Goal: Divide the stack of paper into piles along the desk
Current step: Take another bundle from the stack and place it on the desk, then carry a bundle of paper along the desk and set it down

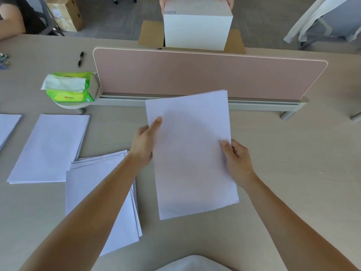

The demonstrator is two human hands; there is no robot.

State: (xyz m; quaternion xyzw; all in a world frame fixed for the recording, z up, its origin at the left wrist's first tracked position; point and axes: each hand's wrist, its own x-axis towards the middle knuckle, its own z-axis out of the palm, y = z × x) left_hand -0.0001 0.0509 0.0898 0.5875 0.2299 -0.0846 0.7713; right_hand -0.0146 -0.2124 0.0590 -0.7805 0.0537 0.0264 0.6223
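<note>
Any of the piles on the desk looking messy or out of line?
Yes. The near pile, partly under the left forearm, is fanned: its sheet edges splay, and it sits skewed against the neat pile beside it. The held stack looks squared.

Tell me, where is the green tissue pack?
In the head view, the tissue pack sits on the left, at the left end of the pink divider, nearer than the pen and beyond a paper pile.
</note>
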